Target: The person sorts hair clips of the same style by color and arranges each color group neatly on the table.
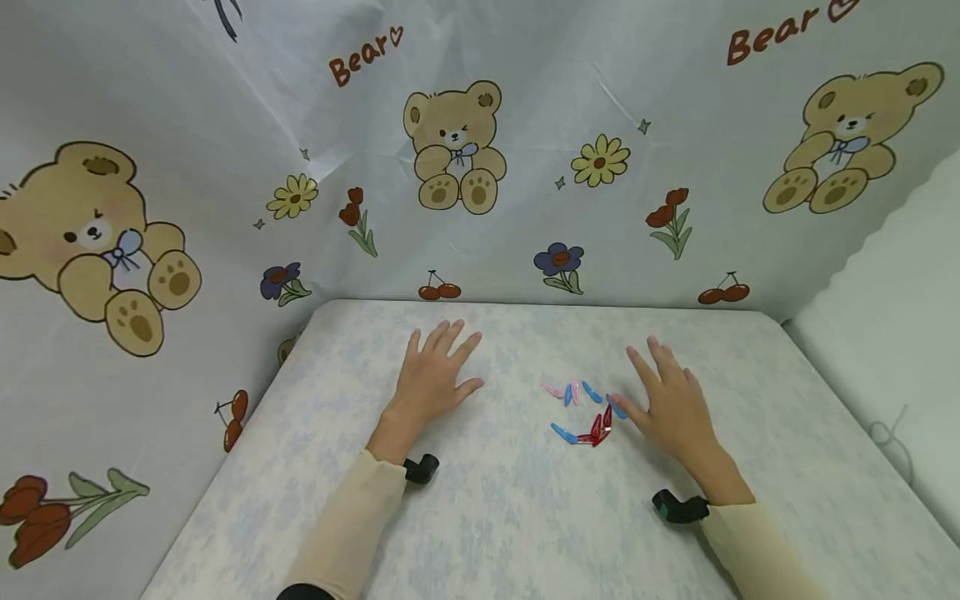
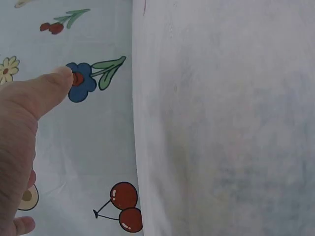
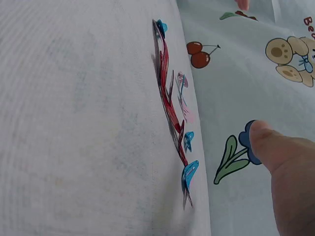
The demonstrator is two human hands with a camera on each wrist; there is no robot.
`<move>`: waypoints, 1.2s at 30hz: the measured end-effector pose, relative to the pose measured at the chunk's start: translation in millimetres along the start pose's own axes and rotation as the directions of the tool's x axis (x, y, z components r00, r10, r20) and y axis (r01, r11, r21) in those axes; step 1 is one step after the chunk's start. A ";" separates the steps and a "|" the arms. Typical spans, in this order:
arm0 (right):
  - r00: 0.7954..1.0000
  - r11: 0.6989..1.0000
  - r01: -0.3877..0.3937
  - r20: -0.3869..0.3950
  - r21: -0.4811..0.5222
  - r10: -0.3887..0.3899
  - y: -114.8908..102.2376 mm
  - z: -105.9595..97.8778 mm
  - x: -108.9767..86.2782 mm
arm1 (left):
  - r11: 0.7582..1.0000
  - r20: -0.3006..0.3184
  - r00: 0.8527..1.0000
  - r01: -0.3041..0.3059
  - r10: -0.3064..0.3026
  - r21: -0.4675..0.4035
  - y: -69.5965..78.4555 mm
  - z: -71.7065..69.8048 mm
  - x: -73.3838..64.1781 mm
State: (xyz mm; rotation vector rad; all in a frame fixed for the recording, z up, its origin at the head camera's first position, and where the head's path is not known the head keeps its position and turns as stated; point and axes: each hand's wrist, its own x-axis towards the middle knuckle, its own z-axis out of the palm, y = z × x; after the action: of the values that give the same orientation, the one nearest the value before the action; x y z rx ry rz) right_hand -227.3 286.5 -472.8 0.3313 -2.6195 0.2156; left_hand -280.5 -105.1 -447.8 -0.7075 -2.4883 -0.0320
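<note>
Several small snap hair clips lie loosely grouped on the table: red clips (image 1: 597, 428), blue clips (image 1: 563, 433) and pink clips (image 1: 554, 391). The right wrist view shows them edge-on, with red clips (image 3: 168, 101) in a row and a blue clip (image 3: 190, 172) at the near end. My right hand (image 1: 675, 408) is just right of the group, fingers spread and holding nothing. From the head view its thumb overlaps a blue clip (image 1: 617, 409), but the right wrist view shows the thumb apart from the clips. My left hand (image 1: 429, 379), spread and holding nothing, is left of them.
The pale mottled table (image 1: 480, 517) runs back to a hanging cloth (image 1: 525, 233) printed with bears, flowers and cherries. A white surface (image 1: 900, 333) stands at the right, with a thin cord (image 1: 890, 433) on it. Black wrist cameras (image 1: 422, 469) sit on both wrists.
</note>
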 end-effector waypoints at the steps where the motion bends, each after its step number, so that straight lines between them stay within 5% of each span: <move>1: 1.000 1.000 -0.001 -0.003 0.013 0.001 -1.1 -0.5 0.8 | 1.000 -0.018 1.000 -0.016 0.016 -0.012 2.0 -0.4 0.8; 6: 0.999 0.995 -0.036 0.015 0.093 0.035 -7.6 1.2 -1.3 | 0.981 -0.041 0.996 -0.082 0.076 -0.175 17.3 -1.9 3.5; 18: 0.987 0.965 -0.098 0.149 0.242 0.063 -16.8 6.5 4.0 | 0.887 0.115 0.978 -0.106 0.175 -0.450 49.8 4.0 20.3; 23: 0.984 0.961 -0.124 0.154 0.247 0.087 -17.0 17.8 6.0 | 0.839 0.223 0.953 -0.051 0.202 -0.541 60.0 16.3 20.6; 28: 0.977 0.952 -0.163 0.174 0.260 0.120 -22.2 24.9 7.9 | 0.721 0.351 0.915 0.107 0.198 -0.685 64.3 31.4 17.6; 31: 0.970 0.949 -0.185 0.202 0.254 0.136 -24.1 26.4 7.1 | 0.666 0.381 0.892 0.132 0.243 -0.734 66.9 39.1 16.7; 33: 0.968 0.949 -0.196 0.204 0.247 0.146 -24.9 27.0 4.9 | 0.653 0.390 0.879 0.127 0.275 -0.747 70.9 41.3 17.2; 36: 0.973 0.954 -0.188 0.178 0.233 0.148 -26.2 29.3 2.0 | 0.666 0.393 0.868 0.101 0.304 -0.739 77.5 43.8 18.7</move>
State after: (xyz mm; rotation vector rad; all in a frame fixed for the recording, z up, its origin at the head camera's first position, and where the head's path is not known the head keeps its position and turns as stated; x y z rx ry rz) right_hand -235.0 254.9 -494.9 0.2149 -2.7837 0.6030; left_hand -277.6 -22.1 -484.8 -1.3342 -2.8845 -1.0161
